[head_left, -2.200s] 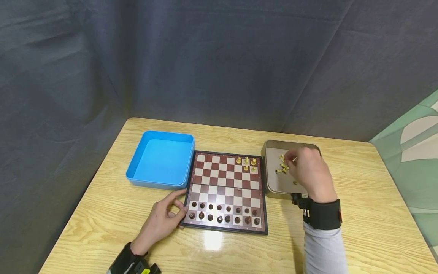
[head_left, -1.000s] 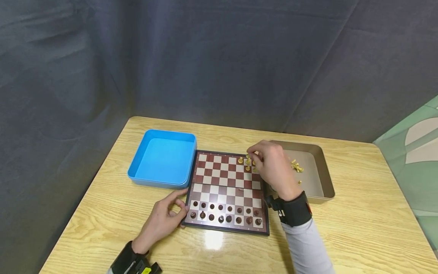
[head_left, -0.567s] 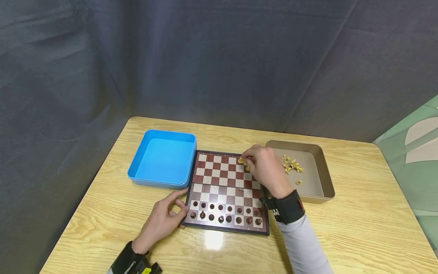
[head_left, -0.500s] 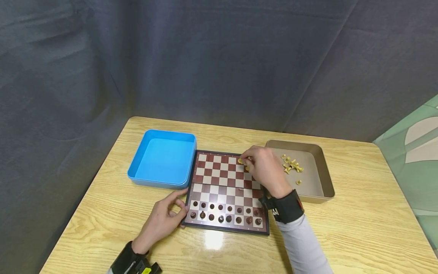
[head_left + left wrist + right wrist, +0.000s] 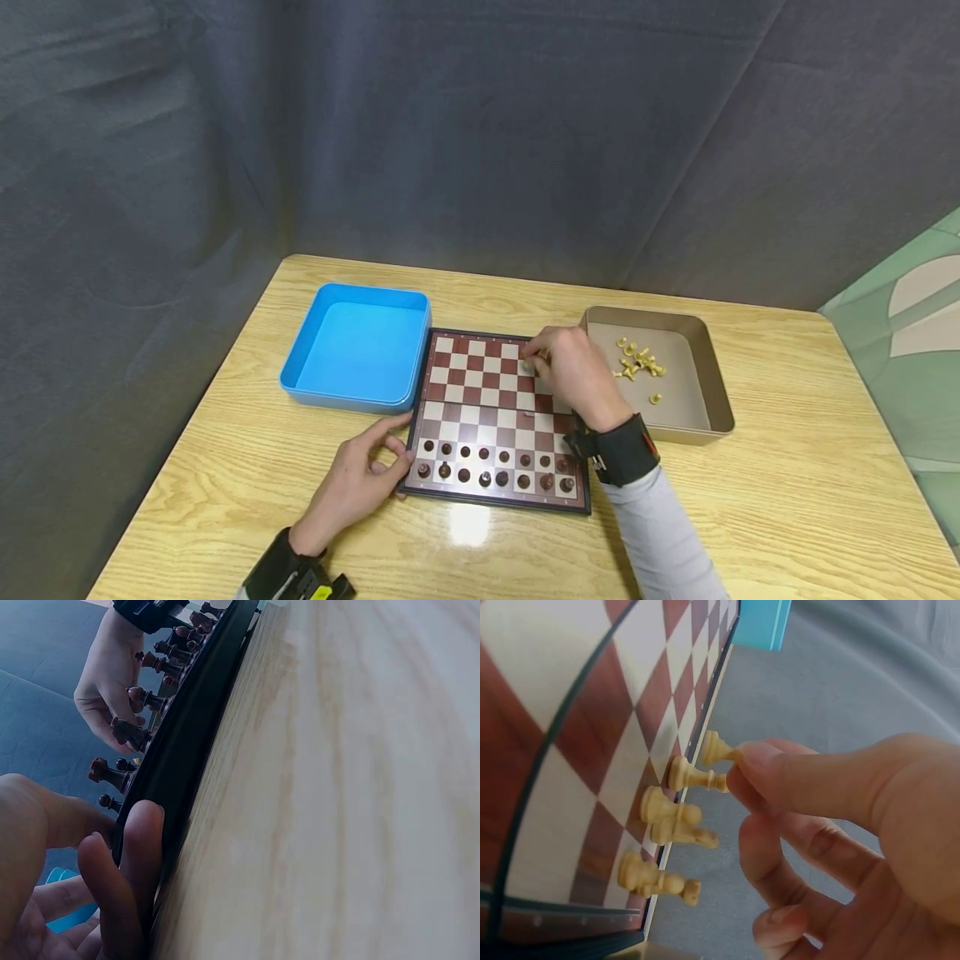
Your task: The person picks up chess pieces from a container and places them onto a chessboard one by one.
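Observation:
My right hand (image 5: 573,371) is over the far right corner of the chessboard (image 5: 457,392). In the right wrist view its thumb and index finger pinch a cream chess piece (image 5: 714,748) whose top they hide. Close to that piece stand several cream pieces, among them a rook (image 5: 692,891) and a pawn (image 5: 654,802). My left hand (image 5: 352,483) grips the board's near left corner, with fingertips (image 5: 142,825) against its dark side in the left wrist view. Dark pieces (image 5: 483,479) stand in two rows along the near side.
A tan tin (image 5: 693,417) with several loose cream pieces (image 5: 641,362) stands right of the board. At the left is a blue tray (image 5: 352,354) close to the board's edge. A dark curtain (image 5: 480,167) hangs behind the wooden table (image 5: 787,433).
My right hand has moved left from the tin to the board's far right corner, then slightly nearer to me. My left hand has stayed at the board's corner.

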Available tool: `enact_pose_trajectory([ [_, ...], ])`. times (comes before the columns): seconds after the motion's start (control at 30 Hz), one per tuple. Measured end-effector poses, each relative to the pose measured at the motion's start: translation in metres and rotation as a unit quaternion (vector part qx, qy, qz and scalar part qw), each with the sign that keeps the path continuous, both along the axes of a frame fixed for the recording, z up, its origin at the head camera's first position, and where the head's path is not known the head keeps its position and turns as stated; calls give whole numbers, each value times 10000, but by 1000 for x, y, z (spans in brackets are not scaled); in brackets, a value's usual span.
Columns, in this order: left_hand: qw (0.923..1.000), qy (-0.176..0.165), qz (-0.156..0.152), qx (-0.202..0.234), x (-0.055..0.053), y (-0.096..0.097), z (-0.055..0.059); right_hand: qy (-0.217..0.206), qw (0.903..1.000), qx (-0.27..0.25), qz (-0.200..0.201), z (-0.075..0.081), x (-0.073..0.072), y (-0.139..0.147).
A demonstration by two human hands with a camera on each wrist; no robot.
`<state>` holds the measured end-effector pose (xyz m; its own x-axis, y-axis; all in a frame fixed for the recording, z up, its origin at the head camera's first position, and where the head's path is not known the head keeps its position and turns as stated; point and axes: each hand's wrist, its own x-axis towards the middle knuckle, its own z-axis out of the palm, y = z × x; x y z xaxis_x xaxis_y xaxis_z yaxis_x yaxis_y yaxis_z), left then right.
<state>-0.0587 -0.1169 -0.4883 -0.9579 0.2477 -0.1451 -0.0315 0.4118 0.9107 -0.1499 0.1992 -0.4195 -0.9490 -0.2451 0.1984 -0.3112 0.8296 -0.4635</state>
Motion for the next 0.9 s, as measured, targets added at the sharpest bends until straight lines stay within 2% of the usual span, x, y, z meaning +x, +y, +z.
enact_pose_trajectory([
  [0.23, 9999, -44, -13, 90, 0, 1, 0, -57, 9999, 82, -34, -4, 0, -1],
  [0.9, 9999, 105, -32, -36, 0, 0, 0, -200, 9995, 187, -158, -9, -1, -3],
])
